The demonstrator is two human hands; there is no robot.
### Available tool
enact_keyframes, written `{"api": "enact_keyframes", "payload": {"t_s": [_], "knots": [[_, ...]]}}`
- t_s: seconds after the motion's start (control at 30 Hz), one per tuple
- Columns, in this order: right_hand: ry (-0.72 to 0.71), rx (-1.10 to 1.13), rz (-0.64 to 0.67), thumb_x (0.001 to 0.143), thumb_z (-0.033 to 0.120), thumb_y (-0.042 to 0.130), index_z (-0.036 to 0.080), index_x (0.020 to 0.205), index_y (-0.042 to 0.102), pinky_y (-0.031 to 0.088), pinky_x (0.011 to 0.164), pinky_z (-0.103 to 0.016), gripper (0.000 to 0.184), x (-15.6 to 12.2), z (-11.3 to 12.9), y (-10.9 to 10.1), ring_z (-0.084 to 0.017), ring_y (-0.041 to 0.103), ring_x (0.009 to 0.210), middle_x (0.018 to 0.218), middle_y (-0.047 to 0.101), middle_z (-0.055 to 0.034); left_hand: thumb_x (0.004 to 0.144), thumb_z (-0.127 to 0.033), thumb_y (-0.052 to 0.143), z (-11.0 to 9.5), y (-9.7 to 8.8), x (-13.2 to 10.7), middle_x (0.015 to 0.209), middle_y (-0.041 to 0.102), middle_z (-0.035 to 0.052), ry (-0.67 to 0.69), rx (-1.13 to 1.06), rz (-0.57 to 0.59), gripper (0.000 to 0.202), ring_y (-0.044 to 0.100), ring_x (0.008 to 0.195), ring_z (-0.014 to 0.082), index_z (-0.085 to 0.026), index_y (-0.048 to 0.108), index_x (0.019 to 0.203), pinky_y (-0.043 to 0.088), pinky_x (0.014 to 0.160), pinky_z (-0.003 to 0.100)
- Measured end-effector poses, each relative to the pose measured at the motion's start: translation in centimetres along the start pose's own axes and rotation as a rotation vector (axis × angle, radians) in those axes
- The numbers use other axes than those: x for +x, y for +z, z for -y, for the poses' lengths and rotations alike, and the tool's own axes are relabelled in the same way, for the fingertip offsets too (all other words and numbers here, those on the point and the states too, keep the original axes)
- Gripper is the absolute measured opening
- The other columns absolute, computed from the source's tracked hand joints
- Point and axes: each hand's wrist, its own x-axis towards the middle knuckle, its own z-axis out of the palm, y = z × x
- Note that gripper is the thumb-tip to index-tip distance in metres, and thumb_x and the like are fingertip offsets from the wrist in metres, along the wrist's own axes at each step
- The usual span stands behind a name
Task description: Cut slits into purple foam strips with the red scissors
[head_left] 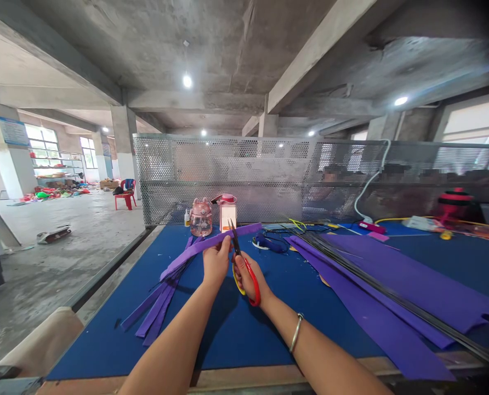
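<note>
The left hand pinched a purple strip slanting toward the surface's far edge, across scissors the right hand gripped.

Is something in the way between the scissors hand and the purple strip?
Nothing visible is: the scissors in the right hand reach across the purple strip, next to the left hand holding it.

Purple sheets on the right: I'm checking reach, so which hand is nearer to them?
Right. The right hand, holding scissors, is to the left of the purple sheets, apart from them; the left hand, holding a purple strip, is farther left.
</note>
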Motion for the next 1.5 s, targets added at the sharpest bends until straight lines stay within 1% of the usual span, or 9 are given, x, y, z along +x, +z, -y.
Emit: {"api": "enact_keyframes", "payload": {"t_s": [0.1,0.2,0.33,0.47,0.63,0.87,1.13,1.37,1.5], "knots": [[-0.026,0.017,0.052,0.077,0.083,0.052,0.022,0.092,0.051,0.027,0.04,-0.021,0.063,0.0,-0.3,-0.1,-0.008,0.031,0.044,0.058,0.036,0.0086,0.08,-0.053,0.059,0.0,0.0,0.0,0.066,0.069,0.0072,-0.011,-0.033,-0.005,0.04,0.064,0.065,0.0203,-0.016,0.069,0.068,0.049,0.06,0.03],[-0.084,0.023,0.125,0.077,0.085,0.048,0.022,0.099,0.051,0.032,0.045,-0.024,0.068,0.0,-0.6,-0.3,-0.01,0.037,0.049,0.062,0.04,0.0069,0.079,-0.054,0.061,0.1,0.1,0.0,0.064,0.067,0.0065,-0.044,-0.082,-0.003,0.042,0.062,0.061,0.0186,-0.014,0.069,0.068,0.049,0.055,0.028],[-0.092,-0.029,0.175,0.076,0.086,0.046,0.022,0.104,0.051,0.033,0.047,-0.025,0.071,-0.1,-0.6,-0.4,-0.013,0.039,0.053,0.064,0.041,0.0059,0.08,-0.055,0.062,0.3,0.1,0.1,0.068,0.07,0.0074,-0.017,-0.079,-0.019,0.043,0.065,0.066,0.0196,-0.014,0.071,0.073,0.05,0.055,0.027],[-0.111,-0.042,0.155,0.078,0.086,0.046,0.022,0.101,0.051,0.034,0.047,-0.026,0.068,-0.2,-0.4,-0.5,-0.013,0.039,0.053,0.064,0.042,0.0054,0.081,-0.053,0.063,0.8,0.0,0.2,0.064,0.07,0.0075,0.041,-0.016,-0.008,0.042,0.066,0.065,0.0206,-0.014,0.073,0.072,0.052,0.059,0.028],[-0.101,0.052,0.136,0.082,0.082,0.045,0.022,0.094,0.048,0.033,0.046,-0.024,0.062,-0.1,-0.1,-0.2,-0.01,0.036,0.048,0.064,0.042,0.0064,0.083,-0.053,0.06,1.0,0.1,0.1,0.058,0.067,0.0065,0.04,0.035,0.029,0.043,0.064,0.059,0.0202,-0.014,0.073,0.069,0.051,0.059,0.029],[-0.003,0.078,0.046,0.075,0.084,0.052,0.023,0.082,0.043,0.026,0.038,-0.021,0.063,0.0,0.2,0.4,-0.007,0.029,0.041,0.056,0.036,0.0097,0.084,-0.049,0.057,0.6,0.1,0.0,0.074,0.074,0.0093,0.057,0.012,0.033,0.04,0.068,0.074,0.0228,-0.013,0.075,0.079,0.051,0.064,0.03],[-0.022,-0.028,-0.004,0.081,0.08,0.051,0.023,0.08,0.047,0.028,0.037,-0.022,0.057,0.1,-0.5,0.1,-0.01,0.033,0.043,0.054,0.037,0.0073,0.081,-0.049,0.059,0.1,0.0,0.0,0.067,0.071,0.0074,0.023,0.002,-0.005,0.038,0.066,0.068,0.0215,-0.015,0.072,0.07,0.048,0.064,0.03],[-0.044,-0.087,-0.026,0.085,0.075,0.051,0.023,0.082,0.05,0.029,0.039,-0.022,0.052,0.4,-1.0,-0.4,-0.012,0.036,0.048,0.058,0.041,0.0044,0.078,-0.056,0.06,-0.1,0.0,0.0,0.062,0.065,0.006,-0.04,-0.086,-0.013,0.044,0.06,0.06,0.0177,-0.014,0.067,0.064,0.043,0.053,0.026],[-0.03,-0.059,-0.022,0.085,0.075,0.051,0.023,0.084,0.051,0.029,0.04,-0.021,0.053,0.4,-0.8,-0.4,-0.012,0.036,0.048,0.057,0.04,0.0051,0.078,-0.052,0.06,-0.1,-0.2,0.1,0.062,0.066,0.0067,-0.035,-0.063,-0.01,0.041,0.061,0.06,0.018,-0.015,0.066,0.063,0.044,0.053,0.027]]}}
